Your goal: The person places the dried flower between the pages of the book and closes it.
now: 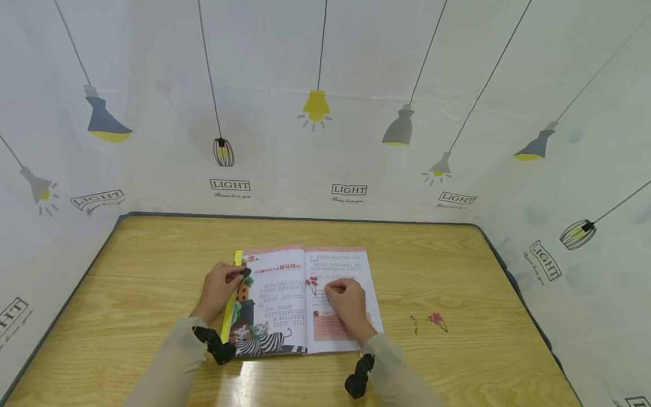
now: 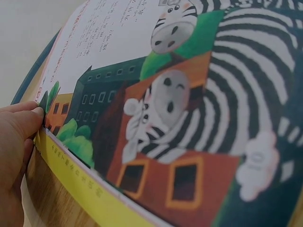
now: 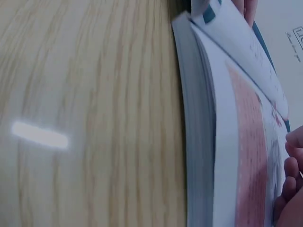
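Observation:
An open picture book (image 1: 285, 288) with zebras on its left page lies on the table. My left hand (image 1: 220, 288) pinches the book's left edge; the left wrist view shows the thumb (image 2: 31, 120) on the printed page near the yellow strip. My right hand (image 1: 348, 305) is over the right page with fingers curled and thumb against forefinger. No object shows between those fingertips. Just left of them, a pink dried flower (image 1: 312, 282) with a thin stem lies near the book's fold. In the right wrist view the left page bulges up from the spine.
Right of the book, a pink pressed flower (image 1: 436, 319) and a small green sprig (image 1: 414, 324) lie on the wooden table (image 1: 458, 271). A lamp-printed white cloth (image 1: 274, 158) rises behind the table and on both sides. Black devices (image 1: 360, 376) are strapped to both wrists.

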The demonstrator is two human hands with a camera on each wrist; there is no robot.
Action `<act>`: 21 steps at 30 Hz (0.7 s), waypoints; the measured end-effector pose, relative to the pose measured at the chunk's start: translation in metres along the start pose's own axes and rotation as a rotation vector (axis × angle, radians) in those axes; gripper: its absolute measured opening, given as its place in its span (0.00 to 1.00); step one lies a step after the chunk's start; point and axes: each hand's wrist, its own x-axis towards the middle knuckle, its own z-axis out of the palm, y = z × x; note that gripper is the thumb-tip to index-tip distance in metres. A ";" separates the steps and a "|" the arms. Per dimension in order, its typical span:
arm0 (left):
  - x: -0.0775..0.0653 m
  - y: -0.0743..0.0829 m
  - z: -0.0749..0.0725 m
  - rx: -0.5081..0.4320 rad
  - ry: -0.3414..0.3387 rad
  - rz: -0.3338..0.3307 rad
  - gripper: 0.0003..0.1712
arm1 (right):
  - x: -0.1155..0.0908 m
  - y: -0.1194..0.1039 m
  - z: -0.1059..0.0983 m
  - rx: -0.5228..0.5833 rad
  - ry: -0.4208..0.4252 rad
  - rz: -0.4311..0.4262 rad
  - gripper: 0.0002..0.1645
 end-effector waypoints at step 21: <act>0.000 -0.002 0.001 -0.017 0.006 0.004 0.14 | 0.023 0.051 -0.070 -0.102 -0.072 -0.004 0.18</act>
